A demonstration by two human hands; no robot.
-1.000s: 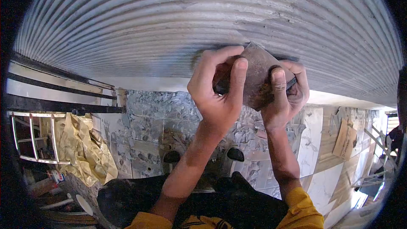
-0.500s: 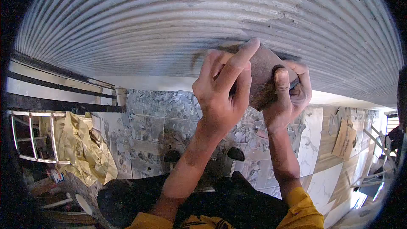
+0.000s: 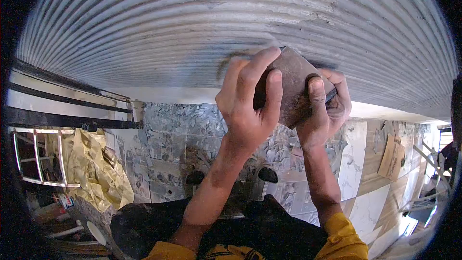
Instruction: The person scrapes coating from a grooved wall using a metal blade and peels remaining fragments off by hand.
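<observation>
A flat brown plate (image 3: 293,84) is clamped between thumb and fingers of the left hand (image 3: 248,96) and right hand (image 3: 327,103), before the ridged wall (image 3: 202,33).

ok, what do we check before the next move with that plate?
1. Right hand on plate: ok, thumb over its face.
2. Left hand on plate: ok, fingers at its left side.
3. Plate flat against ribbed panel: cannot tell, its far side is hidden.
4. Panel even near plate: not ok, rough patch beyond it.
5. Floor free of debris: not ok, grey scraps about.
6. Crumpled paper away from hands: ok, off to the left.
</observation>
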